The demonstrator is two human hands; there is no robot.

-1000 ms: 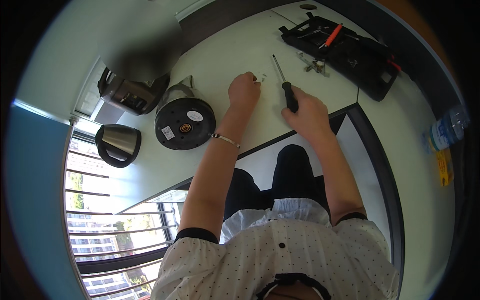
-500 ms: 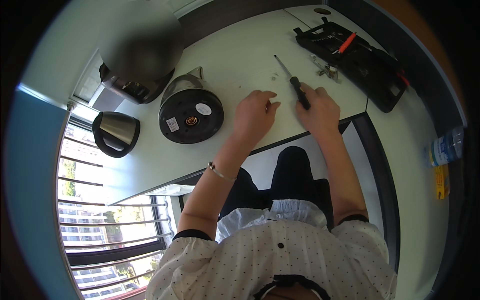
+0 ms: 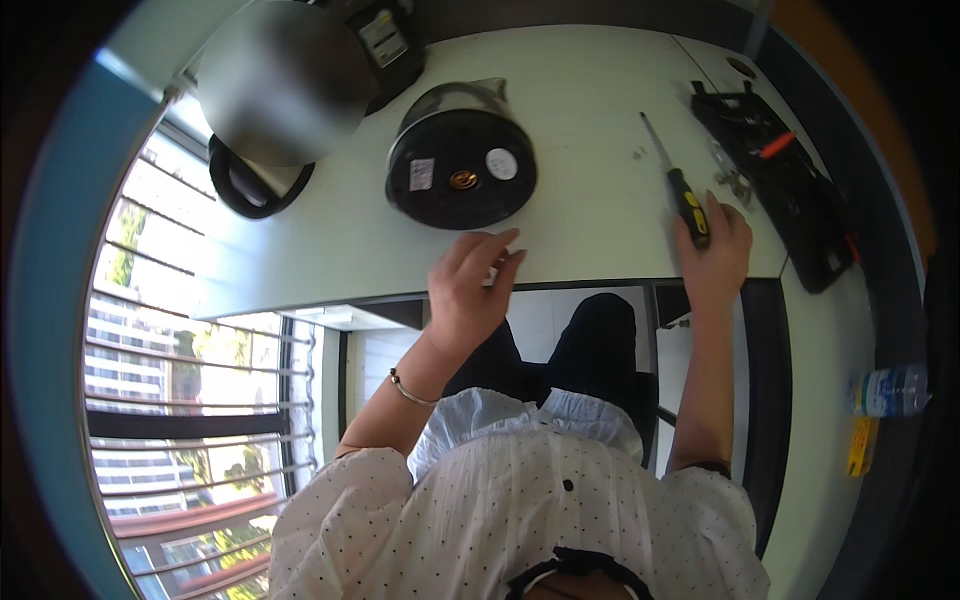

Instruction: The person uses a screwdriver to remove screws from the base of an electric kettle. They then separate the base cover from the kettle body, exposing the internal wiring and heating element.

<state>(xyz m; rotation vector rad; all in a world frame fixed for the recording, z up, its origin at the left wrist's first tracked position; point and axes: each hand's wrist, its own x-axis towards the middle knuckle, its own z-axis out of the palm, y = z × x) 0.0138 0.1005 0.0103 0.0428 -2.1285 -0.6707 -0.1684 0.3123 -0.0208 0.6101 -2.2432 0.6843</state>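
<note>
A black and yellow screwdriver (image 3: 688, 207) is gripped by its handle between the thumb and fingers of my right hand (image 3: 722, 250). Its shaft points away from me over the white table. My left hand (image 3: 468, 288) hovers near the table's front edge, fingers loosely curled and apart, holding nothing. Just beyond it, an electric kettle (image 3: 462, 195) lies on its side. The kettle's round black base faces me, with a brass-coloured connector in the middle and two white labels.
An open black tool case (image 3: 800, 200) with a red-handled tool (image 3: 778, 145) lies at the right, small metal bits (image 3: 735, 182) beside it. A second kettle (image 3: 262, 188) stands at far left, partly blurred. A plastic bottle (image 3: 893, 390) is at far right, near a yellow packet (image 3: 861, 446).
The whole view has shifted, moving the table's things rightward in the picture. My left hand has come nearer the lying kettle. The screwdriver handle now shows its yellow parts.
</note>
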